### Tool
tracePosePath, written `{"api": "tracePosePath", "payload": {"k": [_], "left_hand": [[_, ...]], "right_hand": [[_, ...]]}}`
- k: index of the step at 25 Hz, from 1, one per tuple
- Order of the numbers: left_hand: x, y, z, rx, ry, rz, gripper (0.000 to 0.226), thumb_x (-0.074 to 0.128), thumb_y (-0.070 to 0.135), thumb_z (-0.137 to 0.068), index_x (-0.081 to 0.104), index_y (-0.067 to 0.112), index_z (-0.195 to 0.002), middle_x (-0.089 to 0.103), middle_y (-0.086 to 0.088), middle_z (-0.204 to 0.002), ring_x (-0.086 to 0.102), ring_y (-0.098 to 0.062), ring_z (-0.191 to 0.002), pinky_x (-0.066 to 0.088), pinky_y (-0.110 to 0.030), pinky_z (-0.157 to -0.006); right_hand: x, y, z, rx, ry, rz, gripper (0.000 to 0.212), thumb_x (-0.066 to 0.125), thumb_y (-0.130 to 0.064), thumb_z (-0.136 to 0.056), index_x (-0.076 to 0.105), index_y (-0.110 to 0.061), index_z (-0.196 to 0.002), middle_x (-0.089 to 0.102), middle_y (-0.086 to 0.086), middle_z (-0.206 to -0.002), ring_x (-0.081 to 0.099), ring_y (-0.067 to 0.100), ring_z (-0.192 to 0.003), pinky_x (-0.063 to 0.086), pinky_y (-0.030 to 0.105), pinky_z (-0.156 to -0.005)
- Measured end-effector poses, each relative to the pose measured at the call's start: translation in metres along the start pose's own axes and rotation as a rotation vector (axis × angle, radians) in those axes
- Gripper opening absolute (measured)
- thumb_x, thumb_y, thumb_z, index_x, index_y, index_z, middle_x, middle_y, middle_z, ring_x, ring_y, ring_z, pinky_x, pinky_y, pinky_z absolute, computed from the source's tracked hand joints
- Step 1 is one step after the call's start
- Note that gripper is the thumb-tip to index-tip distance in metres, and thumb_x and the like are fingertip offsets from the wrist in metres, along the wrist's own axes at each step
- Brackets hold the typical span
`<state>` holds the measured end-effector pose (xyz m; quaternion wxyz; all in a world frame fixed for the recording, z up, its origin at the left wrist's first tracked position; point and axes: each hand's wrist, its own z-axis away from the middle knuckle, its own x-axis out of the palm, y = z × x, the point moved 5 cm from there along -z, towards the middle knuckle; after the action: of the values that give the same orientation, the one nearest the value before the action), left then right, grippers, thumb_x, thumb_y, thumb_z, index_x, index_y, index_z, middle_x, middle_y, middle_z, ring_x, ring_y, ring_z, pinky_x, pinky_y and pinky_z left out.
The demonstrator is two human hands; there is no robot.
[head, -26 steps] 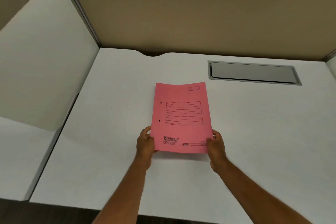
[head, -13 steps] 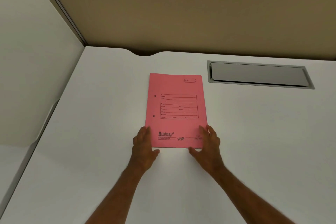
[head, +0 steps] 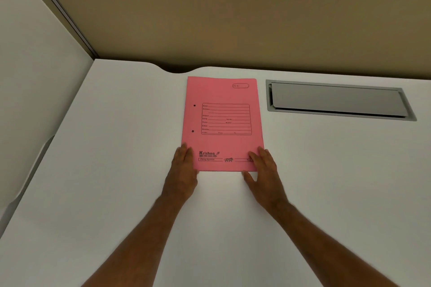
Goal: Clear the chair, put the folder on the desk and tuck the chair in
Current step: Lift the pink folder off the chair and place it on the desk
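Observation:
A pink folder point(head: 222, 121) with a printed form and two punch holes lies flat on the white desk point(head: 116, 170), near its back edge. My left hand point(head: 183, 170) rests flat with its fingers on the folder's near left corner. My right hand point(head: 263, 170) lies flat on the near right corner, thumb on the desk below the edge. Neither hand grips the folder. The chair is out of view.
A grey cable flap point(head: 335, 99) is set into the desk right of the folder. A beige partition point(head: 233, 11) rises behind the desk and a white side panel point(head: 35, 77) stands on the left. A curved notch point(head: 177, 70) cuts the desk's back edge.
The folder went from being held by its near corners to lying flat on the desk, then slid farther back. Both hands opened and now press flat on it.

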<state>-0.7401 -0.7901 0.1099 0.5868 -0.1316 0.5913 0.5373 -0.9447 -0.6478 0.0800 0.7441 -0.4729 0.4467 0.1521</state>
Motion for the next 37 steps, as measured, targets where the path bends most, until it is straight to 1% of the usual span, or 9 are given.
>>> {"api": "tracePosePath", "payload": {"k": [4, 11, 19, 26, 29, 31, 33, 35, 37], "left_hand": [[-0.007, 0.003, -0.031, -0.034, 0.002, -0.01, 0.07, 0.051, 0.01, -0.101, 0.011, 0.003, -0.158, 0.003, -0.013, -0.169, 0.001, -0.028, -0.157, 0.009, -0.037, -0.128], [-0.013, 0.005, -0.065, -0.042, 0.004, -0.021, 0.072, 0.051, 0.009, -0.102, 0.008, 0.006, -0.159, 0.0, -0.01, -0.17, -0.002, -0.027, -0.157, 0.01, -0.037, -0.127], [-0.013, 0.004, -0.087, -0.035, -0.012, -0.035, 0.071, 0.052, 0.006, -0.099, 0.014, 0.004, -0.159, 0.005, -0.012, -0.17, 0.003, -0.03, -0.157, 0.016, -0.044, -0.127], [-0.013, 0.005, -0.09, -0.038, -0.021, -0.023, 0.075, 0.051, 0.005, -0.1, 0.006, 0.007, -0.16, -0.001, -0.01, -0.17, -0.005, -0.03, -0.157, 0.009, -0.041, -0.126], [-0.012, 0.0, -0.093, -0.001, -0.013, -0.008, 0.074, 0.054, 0.006, -0.099, 0.012, 0.004, -0.159, 0.006, -0.013, -0.169, 0.005, -0.033, -0.156, 0.017, -0.044, -0.126], [-0.015, 0.002, -0.092, 0.046, 0.021, 0.051, 0.079, 0.055, 0.005, -0.097, 0.007, 0.004, -0.159, 0.01, -0.014, -0.168, 0.012, -0.031, -0.156, 0.022, -0.04, -0.124], [-0.017, 0.003, -0.088, 0.042, 0.044, 0.135, 0.086, 0.057, 0.004, -0.097, -0.003, 0.006, -0.159, 0.002, -0.014, -0.169, 0.008, -0.031, -0.156, 0.025, -0.041, -0.122], [-0.016, 0.002, -0.075, -0.048, 0.053, 0.134, 0.088, 0.059, 0.006, -0.097, -0.004, 0.008, -0.159, -0.009, -0.009, -0.169, -0.001, -0.029, -0.157, 0.021, -0.043, -0.125], [-0.011, 0.001, -0.057, -0.1, 0.076, 0.11, 0.088, 0.06, 0.008, -0.097, -0.002, 0.008, -0.16, -0.012, -0.005, -0.169, -0.003, -0.028, -0.157, 0.017, -0.042, -0.126]], "right_hand": [[-0.004, -0.001, -0.027, -0.009, 0.034, -0.04, 0.064, 0.069, -0.029, -0.095, 0.043, -0.016, -0.152, 0.027, 0.004, -0.167, 0.019, 0.025, -0.156, 0.017, 0.029, -0.119], [-0.006, -0.007, -0.056, -0.001, 0.065, -0.1, 0.062, 0.07, -0.025, -0.095, 0.045, -0.013, -0.15, 0.027, 0.006, -0.167, 0.018, 0.025, -0.156, 0.015, 0.029, -0.122], [-0.006, -0.008, -0.072, 0.013, 0.078, -0.102, 0.064, 0.07, -0.026, -0.095, 0.043, -0.014, -0.152, 0.026, 0.006, -0.167, 0.017, 0.026, -0.157, 0.015, 0.03, -0.12], [0.0, -0.007, -0.078, 0.018, 0.084, -0.111, 0.062, 0.068, -0.026, -0.096, 0.043, -0.014, -0.152, 0.026, 0.007, -0.167, 0.016, 0.028, -0.157, 0.017, 0.038, -0.123], [0.001, -0.006, -0.077, 0.01, 0.091, -0.108, 0.061, 0.068, -0.025, -0.097, 0.043, -0.013, -0.151, 0.026, 0.009, -0.167, 0.016, 0.03, -0.157, 0.018, 0.041, -0.124], [0.001, -0.006, -0.078, 0.013, 0.076, -0.1, 0.062, 0.067, -0.026, -0.097, 0.041, -0.013, -0.152, 0.024, 0.009, -0.168, 0.014, 0.03, -0.157, 0.019, 0.043, -0.125], [0.0, -0.007, -0.078, 0.013, 0.073, -0.1, 0.066, 0.067, -0.026, -0.097, 0.037, -0.014, -0.155, 0.02, 0.01, -0.169, 0.014, 0.031, -0.157, 0.021, 0.047, -0.126], [-0.003, -0.008, -0.074, 0.026, 0.083, -0.118, 0.075, 0.069, -0.026, -0.095, 0.029, -0.016, -0.158, 0.012, 0.011, -0.171, 0.011, 0.032, -0.157, 0.021, 0.048, -0.126], [-0.006, -0.007, -0.065, 0.073, 0.074, -0.153, 0.087, 0.072, -0.029, -0.093, 0.018, -0.019, -0.161, 0.003, 0.008, -0.172, 0.006, 0.03, -0.158, 0.018, 0.046, -0.126]]}}
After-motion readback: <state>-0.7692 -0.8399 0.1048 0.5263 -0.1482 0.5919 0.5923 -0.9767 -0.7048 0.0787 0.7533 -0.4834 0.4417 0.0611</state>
